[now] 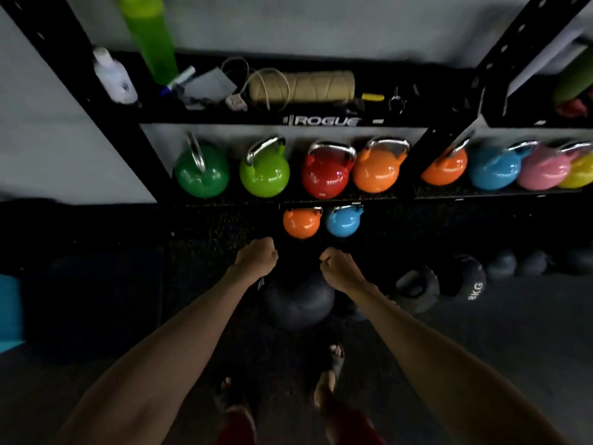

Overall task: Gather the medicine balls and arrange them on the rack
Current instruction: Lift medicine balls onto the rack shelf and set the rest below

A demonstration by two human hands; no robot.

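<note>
Head view: both arms reach forward. The left hand (pixel 256 258) and right hand (pixel 337 268) are curled into fists with nothing visible in them. A black medicine ball (pixel 298 303) lies on the dark floor (pixel 513 332) beneath the wrists. More black balls (pixel 462 277) sit to its right, below the rack (pixel 321 121) of bright kettlebells (pixel 325 175).

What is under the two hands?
A black medicine ball, dim, with the left hand and right hand above it. The wrists cover its upper sides, so whether the hands grip it cannot be seen.
</note>
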